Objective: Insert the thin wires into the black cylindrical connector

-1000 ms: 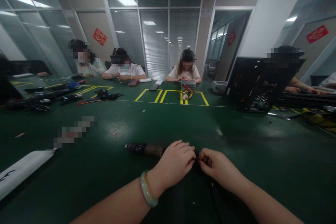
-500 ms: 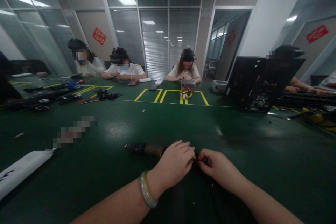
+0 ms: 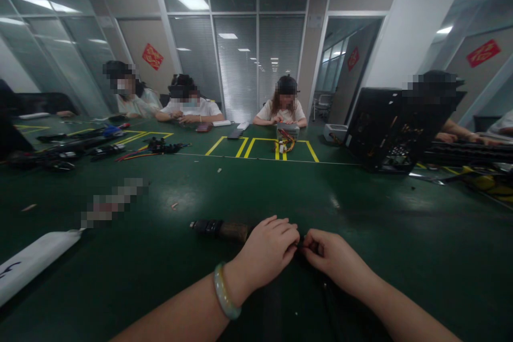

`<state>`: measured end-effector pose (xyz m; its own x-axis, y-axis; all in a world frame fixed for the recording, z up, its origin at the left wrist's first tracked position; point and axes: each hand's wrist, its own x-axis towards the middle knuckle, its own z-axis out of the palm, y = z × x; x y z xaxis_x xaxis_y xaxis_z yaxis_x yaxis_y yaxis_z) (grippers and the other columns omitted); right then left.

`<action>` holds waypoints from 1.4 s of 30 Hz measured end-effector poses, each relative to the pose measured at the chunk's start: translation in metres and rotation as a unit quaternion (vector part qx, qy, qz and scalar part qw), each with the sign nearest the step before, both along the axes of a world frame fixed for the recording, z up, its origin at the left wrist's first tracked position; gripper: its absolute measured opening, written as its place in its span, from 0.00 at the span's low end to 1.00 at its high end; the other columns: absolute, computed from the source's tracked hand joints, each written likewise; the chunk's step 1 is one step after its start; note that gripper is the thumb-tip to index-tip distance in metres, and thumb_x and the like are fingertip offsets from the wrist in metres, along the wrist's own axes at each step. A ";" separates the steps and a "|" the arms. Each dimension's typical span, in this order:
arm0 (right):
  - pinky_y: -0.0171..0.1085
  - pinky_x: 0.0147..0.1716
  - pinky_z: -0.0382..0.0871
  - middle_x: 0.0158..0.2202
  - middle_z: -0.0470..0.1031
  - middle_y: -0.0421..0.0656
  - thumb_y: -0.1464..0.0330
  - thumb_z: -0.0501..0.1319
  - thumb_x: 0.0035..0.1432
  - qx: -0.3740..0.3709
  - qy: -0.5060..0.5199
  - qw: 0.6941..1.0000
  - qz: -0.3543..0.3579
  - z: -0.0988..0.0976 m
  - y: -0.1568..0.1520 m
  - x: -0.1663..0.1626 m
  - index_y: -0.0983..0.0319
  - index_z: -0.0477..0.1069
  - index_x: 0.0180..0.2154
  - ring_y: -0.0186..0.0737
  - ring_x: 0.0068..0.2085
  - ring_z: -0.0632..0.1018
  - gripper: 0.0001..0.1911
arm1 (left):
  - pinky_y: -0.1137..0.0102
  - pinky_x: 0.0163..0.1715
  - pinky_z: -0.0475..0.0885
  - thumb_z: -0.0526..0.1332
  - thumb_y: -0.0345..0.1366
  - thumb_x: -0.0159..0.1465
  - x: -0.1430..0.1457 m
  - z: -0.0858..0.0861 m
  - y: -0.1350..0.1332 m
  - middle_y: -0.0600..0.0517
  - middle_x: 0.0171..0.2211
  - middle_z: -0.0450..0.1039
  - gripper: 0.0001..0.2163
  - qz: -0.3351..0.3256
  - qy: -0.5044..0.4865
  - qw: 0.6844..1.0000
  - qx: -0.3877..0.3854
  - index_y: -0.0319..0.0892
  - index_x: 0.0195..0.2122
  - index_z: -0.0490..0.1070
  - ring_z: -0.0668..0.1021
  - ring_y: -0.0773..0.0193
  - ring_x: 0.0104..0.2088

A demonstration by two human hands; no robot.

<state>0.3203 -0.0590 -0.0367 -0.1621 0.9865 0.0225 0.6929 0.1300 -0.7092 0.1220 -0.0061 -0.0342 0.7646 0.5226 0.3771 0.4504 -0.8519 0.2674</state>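
Note:
A dark rod-shaped object (image 3: 234, 231) lies crosswise on the green table, with a black ribbed section, a brownish middle and a small metal tip at its left end. My left hand (image 3: 272, 240), with a bangle at the wrist, is closed over its right part and hides that stretch. Close beside it, my right hand (image 3: 326, 248) is closed in a pinch at a thin dark piece by the object's right end. What exactly the fingertips grip is too dark to make out. Below the right hand, a thin dark strip (image 3: 326, 294) runs toward me.
A white long packet (image 3: 36, 256) lies at left. Farther back are black cables (image 3: 160, 147), a power supply with wires (image 3: 287, 131) and a tilted black computer case (image 3: 377, 133). Several people sit across the green table (image 3: 256, 187), which bears yellow tape marks.
Both hands stay almost in place. The gap between the left fingers and the right fingertips looks slightly wider, and the view has shifted a little.

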 end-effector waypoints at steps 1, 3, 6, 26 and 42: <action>0.29 0.26 0.61 0.27 0.73 0.36 0.72 0.59 0.59 -0.001 -0.001 1.000 0.001 0.000 0.000 0.000 0.60 0.71 0.33 0.34 0.28 0.73 0.03 | 0.59 0.60 0.59 0.61 0.32 0.65 0.000 0.001 0.000 0.54 0.51 0.72 0.06 -0.003 0.003 1.000 -0.001 0.46 0.42 0.69 0.71 0.61 0.55; 0.29 0.26 0.61 0.27 0.73 0.36 0.71 0.59 0.59 -0.005 0.001 1.000 0.002 0.001 0.000 0.000 0.60 0.71 0.33 0.34 0.28 0.73 0.03 | 0.59 0.60 0.60 0.60 0.31 0.65 0.000 0.003 -0.001 0.53 0.50 0.73 0.05 -0.004 0.009 1.000 0.002 0.45 0.41 0.69 0.72 0.60 0.54; 0.30 0.26 0.61 0.28 0.73 0.36 0.70 0.59 0.60 -0.008 -0.001 1.000 0.001 0.001 -0.001 0.001 0.60 0.71 0.33 0.35 0.29 0.73 0.03 | 0.58 0.59 0.61 0.61 0.32 0.64 0.001 0.005 -0.003 0.52 0.49 0.73 0.04 0.006 0.020 1.000 0.011 0.44 0.40 0.69 0.72 0.59 0.54; 0.29 0.25 0.60 0.27 0.73 0.36 0.71 0.59 0.59 -0.005 -0.013 1.000 -0.006 -0.003 0.001 0.001 0.61 0.71 0.32 0.34 0.27 0.72 0.04 | 0.60 0.51 0.66 0.59 0.29 0.64 0.001 0.003 0.000 0.51 0.43 0.73 0.04 -0.007 0.044 0.999 0.014 0.43 0.40 0.68 0.74 0.58 0.47; 0.29 0.25 0.60 0.26 0.72 0.36 0.71 0.59 0.58 -0.001 -0.003 1.000 -0.003 -0.002 0.000 0.001 0.61 0.71 0.32 0.33 0.27 0.72 0.03 | 0.66 0.41 0.67 0.61 0.31 0.63 0.001 0.007 -0.001 0.54 0.35 0.72 0.04 0.010 0.059 0.998 0.001 0.43 0.38 0.68 0.74 0.61 0.39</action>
<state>0.3216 -0.0590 -0.0382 -0.1561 0.9875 0.0199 0.6982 0.1246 -0.7050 0.1230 -0.0069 -0.0273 0.7936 0.5373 0.2854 0.4954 -0.8430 0.2096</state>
